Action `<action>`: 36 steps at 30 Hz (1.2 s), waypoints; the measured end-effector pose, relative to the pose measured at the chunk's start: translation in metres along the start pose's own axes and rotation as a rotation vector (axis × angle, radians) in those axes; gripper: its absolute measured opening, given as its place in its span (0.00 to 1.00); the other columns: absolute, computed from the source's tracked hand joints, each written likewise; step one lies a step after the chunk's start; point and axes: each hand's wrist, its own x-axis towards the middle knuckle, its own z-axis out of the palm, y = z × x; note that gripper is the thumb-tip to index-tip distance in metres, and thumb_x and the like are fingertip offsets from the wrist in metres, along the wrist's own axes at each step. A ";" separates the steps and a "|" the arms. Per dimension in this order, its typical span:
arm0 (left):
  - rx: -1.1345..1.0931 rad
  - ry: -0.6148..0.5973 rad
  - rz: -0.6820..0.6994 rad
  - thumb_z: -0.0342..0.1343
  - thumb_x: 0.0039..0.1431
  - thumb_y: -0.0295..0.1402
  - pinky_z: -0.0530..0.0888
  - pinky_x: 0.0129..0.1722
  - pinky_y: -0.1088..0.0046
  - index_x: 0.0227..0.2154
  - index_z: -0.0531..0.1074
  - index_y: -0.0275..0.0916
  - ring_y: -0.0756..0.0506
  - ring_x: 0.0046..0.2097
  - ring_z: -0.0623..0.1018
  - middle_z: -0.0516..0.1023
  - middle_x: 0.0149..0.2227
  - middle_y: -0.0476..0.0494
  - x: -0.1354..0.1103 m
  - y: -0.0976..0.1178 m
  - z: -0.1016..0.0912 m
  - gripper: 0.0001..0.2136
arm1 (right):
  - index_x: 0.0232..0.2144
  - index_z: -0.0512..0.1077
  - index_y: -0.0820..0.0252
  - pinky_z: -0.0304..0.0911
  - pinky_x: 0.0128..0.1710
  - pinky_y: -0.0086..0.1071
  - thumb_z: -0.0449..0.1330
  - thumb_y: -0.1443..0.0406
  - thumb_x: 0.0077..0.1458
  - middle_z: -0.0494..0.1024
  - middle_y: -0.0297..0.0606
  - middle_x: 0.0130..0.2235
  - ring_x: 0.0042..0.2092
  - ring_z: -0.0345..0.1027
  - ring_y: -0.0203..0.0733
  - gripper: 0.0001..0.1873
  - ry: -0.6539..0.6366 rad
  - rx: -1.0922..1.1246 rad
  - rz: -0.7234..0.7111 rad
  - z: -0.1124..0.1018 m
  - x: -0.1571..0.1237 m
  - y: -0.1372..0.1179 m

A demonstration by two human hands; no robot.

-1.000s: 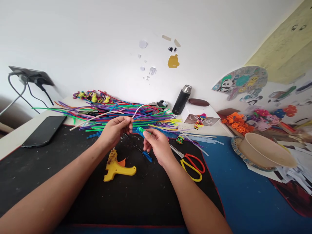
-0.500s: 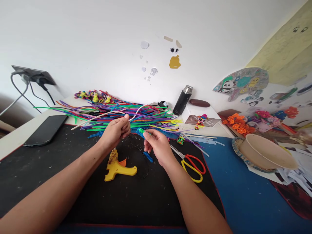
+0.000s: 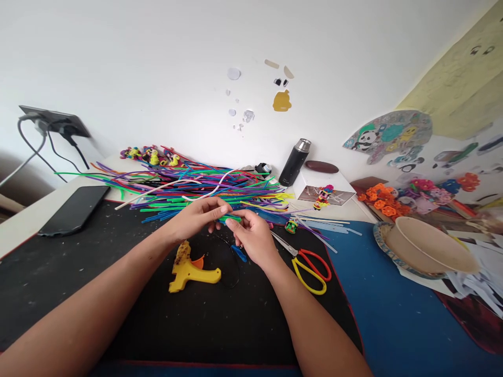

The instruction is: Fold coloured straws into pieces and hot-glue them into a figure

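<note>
My left hand (image 3: pixel 204 214) and my right hand (image 3: pixel 253 235) meet above the black mat, fingertips pinched around a small green pipe-cleaner piece (image 3: pixel 232 219). Fingers cover most of that piece. A blue piece (image 3: pixel 239 253) lies on the mat just below my right hand. Under my left hand rests a yellow glue gun (image 3: pixel 194 273) with an orange trigger. Scissors (image 3: pixel 310 267) with red and yellow handles lie beside my right forearm. Behind the hands spreads a heap of coloured pipe cleaners (image 3: pixel 168 180), with a white pipe cleaner (image 3: pixel 208 193) on top.
A phone (image 3: pixel 74 210) lies at the left. Behind on the right stand a black flask (image 3: pixel 295 162) and a white box (image 3: pixel 326 183) with a small colourful figure (image 3: pixel 324 197) in front. A beige bowl (image 3: pixel 436 243) and orange flowers (image 3: pixel 380 198) are farther right.
My left hand has let go of the white pipe cleaner, which now lies on the heap. It has moved right and down to the green piece in my right hand.
</note>
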 end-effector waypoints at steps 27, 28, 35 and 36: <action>-0.084 -0.077 -0.036 0.68 0.59 0.52 0.73 0.23 0.75 0.37 0.72 0.41 0.48 0.23 0.76 0.75 0.23 0.51 0.001 -0.003 0.005 0.20 | 0.46 0.77 0.58 0.59 0.22 0.29 0.69 0.50 0.57 0.71 0.26 0.23 0.21 0.65 0.34 0.22 -0.034 0.058 0.029 0.001 0.000 -0.004; -0.098 -0.046 -0.040 0.69 0.58 0.52 0.72 0.22 0.76 0.36 0.72 0.40 0.49 0.22 0.76 0.75 0.22 0.52 0.001 -0.004 0.005 0.20 | 0.46 0.76 0.59 0.59 0.21 0.29 0.69 0.49 0.57 0.72 0.27 0.24 0.21 0.66 0.34 0.23 -0.042 0.087 0.040 0.001 0.000 -0.004; -0.309 0.161 -0.049 0.73 0.52 0.50 0.71 0.21 0.78 0.34 0.71 0.40 0.50 0.24 0.75 0.75 0.25 0.52 0.004 -0.003 0.005 0.22 | 0.46 0.75 0.59 0.57 0.20 0.27 0.69 0.45 0.56 0.75 0.29 0.26 0.21 0.69 0.34 0.27 -0.038 0.259 0.109 -0.001 0.001 -0.005; -0.315 0.162 -0.052 0.74 0.52 0.50 0.71 0.21 0.78 0.34 0.71 0.40 0.50 0.24 0.76 0.74 0.25 0.52 0.004 -0.003 0.005 0.22 | 0.45 0.75 0.59 0.56 0.20 0.27 0.69 0.44 0.55 0.75 0.29 0.26 0.21 0.69 0.34 0.27 -0.040 0.274 0.115 -0.001 0.001 -0.006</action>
